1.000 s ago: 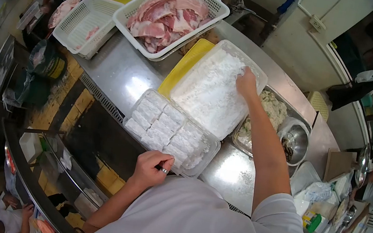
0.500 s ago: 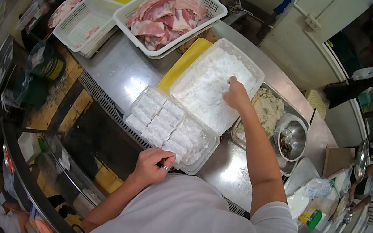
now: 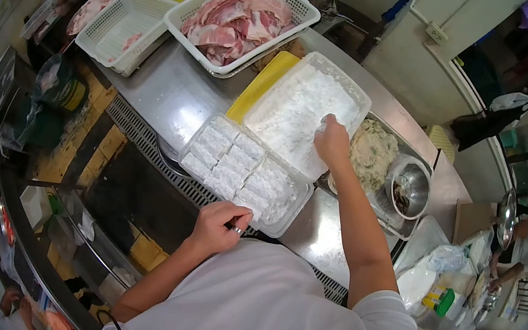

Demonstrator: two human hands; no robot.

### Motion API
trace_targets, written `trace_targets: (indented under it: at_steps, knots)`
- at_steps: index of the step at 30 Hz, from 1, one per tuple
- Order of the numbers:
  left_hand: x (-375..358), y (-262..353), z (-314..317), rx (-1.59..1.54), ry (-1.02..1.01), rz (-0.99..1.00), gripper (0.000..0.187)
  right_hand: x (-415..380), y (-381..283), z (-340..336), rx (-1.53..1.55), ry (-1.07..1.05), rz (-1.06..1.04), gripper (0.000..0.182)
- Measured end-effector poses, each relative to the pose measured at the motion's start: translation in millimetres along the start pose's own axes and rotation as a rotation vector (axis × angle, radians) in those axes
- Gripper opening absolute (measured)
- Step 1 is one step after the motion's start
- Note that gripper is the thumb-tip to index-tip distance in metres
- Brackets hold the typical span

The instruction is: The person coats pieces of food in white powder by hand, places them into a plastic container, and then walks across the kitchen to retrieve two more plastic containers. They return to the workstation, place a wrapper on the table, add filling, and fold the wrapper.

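The steel desk (image 3: pixel 171 101) runs from 10 o'clock to 4 o'clock, its near edge a slotted grille above a dark drop. Bare steel lies open at 9 o'clock of the trays and again between the near tray and the person's right arm.

At 12 o'clock a white perforated basket of raw pork slabs (image 3: pixel 240 18) sits near the far edge, with a second, almost bare white basket (image 3: pixel 120 33) just beside it at 10 o'clock. A yellow tray (image 3: pixel 260 85) lies partly under the flour tray.

The flour tray (image 3: pixel 305 113), a clear rectangular tub filled with white powder, has its long axis from 7 o'clock to 1 o'clock. Touching its near long side is the tray of floured pieces (image 3: pixel 246 174), clear plastic, holding tight rows of white-coated blocks; its long axis runs from 10 o'clock to 4 o'clock, and its near corner overhangs the grille.

At 3 o'clock of the flour, a steel pan holds a pale minced mix (image 3: pixel 374 150), with a steel bowl (image 3: pixel 409 189) beside it.

The right hand (image 3: pixel 333 141) rests over the flour tray's 4 o'clock corner, its grip closed on a small floured piece. The left hand (image 3: pixel 220 225), a ring on 1 finger, is curled in a loose fist at the near tray's edge; whether it holds anything I cannot tell.
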State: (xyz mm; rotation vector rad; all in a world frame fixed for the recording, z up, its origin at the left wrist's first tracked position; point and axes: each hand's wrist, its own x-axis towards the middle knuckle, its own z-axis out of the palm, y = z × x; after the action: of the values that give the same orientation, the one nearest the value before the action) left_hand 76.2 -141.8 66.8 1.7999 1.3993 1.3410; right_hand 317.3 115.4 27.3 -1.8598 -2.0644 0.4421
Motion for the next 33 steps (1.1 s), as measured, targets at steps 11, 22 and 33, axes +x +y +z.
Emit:
trace_targets:
  at_steps: [11,22,33]
  knots:
    - [8,0,4,-0.058,-0.077,0.035,0.007,-117,-65,-16,0.389,-0.085,-0.002,0.032]
    - [10,-5,-4,-0.085,-0.143,0.045,0.007,-154,-62,13,0.251,0.003,-0.130,0.026]
    - [12,-13,-21,-0.093,-0.156,0.070,0.006,-182,-66,13,0.582,-0.070,0.277,0.024]
